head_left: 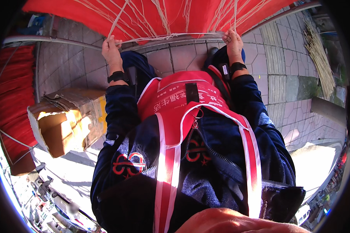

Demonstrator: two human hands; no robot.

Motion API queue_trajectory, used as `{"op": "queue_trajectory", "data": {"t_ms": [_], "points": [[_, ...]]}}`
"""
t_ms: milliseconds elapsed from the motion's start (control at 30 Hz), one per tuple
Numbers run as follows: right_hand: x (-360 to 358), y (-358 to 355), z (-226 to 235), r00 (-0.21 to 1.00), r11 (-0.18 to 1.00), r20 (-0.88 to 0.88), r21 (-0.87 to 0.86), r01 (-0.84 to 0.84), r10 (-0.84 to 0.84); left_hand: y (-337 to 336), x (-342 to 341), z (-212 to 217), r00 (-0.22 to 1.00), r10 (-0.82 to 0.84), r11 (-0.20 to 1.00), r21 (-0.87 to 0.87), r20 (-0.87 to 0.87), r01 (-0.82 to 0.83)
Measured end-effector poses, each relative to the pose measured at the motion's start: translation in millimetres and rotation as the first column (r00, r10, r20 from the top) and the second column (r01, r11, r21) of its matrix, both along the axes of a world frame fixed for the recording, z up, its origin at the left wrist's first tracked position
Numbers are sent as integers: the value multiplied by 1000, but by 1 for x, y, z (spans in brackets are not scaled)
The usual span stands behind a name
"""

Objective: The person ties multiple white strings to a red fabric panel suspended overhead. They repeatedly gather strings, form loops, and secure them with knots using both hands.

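Across the top spreads a red cloth (144, 19) with many pale strings fanning over it. A white cord (171, 37) runs along its near edge between my two hands. At the cloth's left corner, my left hand (112, 52) is closed, fingers pinched on a pale strand that runs up over the cloth. My right hand (233, 43) is closed in the same way at the right end of the cord, where another strand rises. Both hands are above my knees, apart from each other.
An open cardboard box (72, 116) sits on the paving at my left, beside more red cloth (13, 89). A metal pole (52, 39) passes under the cloth's left side. At the right lies a bundle of thin sticks (319, 58). I wear a red apron (171, 97).
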State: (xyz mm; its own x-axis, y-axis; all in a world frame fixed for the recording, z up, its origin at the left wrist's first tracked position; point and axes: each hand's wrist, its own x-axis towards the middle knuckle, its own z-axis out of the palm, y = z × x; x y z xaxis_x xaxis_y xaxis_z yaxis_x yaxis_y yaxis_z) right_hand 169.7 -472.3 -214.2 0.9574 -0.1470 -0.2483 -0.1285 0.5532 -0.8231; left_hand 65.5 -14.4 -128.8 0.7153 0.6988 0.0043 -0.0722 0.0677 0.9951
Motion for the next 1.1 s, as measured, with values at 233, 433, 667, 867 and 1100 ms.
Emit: {"op": "queue_trajectory", "data": {"t_ms": [233,433,667,867,1100], "points": [[2,-18,5,999,977,-7,210,44,-44,12,-5,16,999,24,1000,1,49,-24],[3,-23,19,988,988,-6,-39,-152,152,1,4,16,998,-64,998,23,21,63],[-12,18,22,809,709,-183,-403,-579,558,-73,5,-22,782,-581,786,95,-228,611],[-10,8,21,853,653,-195,-568,-501,485,-80,1,-22,668,-683,679,80,-296,730],[-3,5,10,913,669,-116,-646,-368,391,-86,-4,-24,558,-721,602,29,-410,798]]}}
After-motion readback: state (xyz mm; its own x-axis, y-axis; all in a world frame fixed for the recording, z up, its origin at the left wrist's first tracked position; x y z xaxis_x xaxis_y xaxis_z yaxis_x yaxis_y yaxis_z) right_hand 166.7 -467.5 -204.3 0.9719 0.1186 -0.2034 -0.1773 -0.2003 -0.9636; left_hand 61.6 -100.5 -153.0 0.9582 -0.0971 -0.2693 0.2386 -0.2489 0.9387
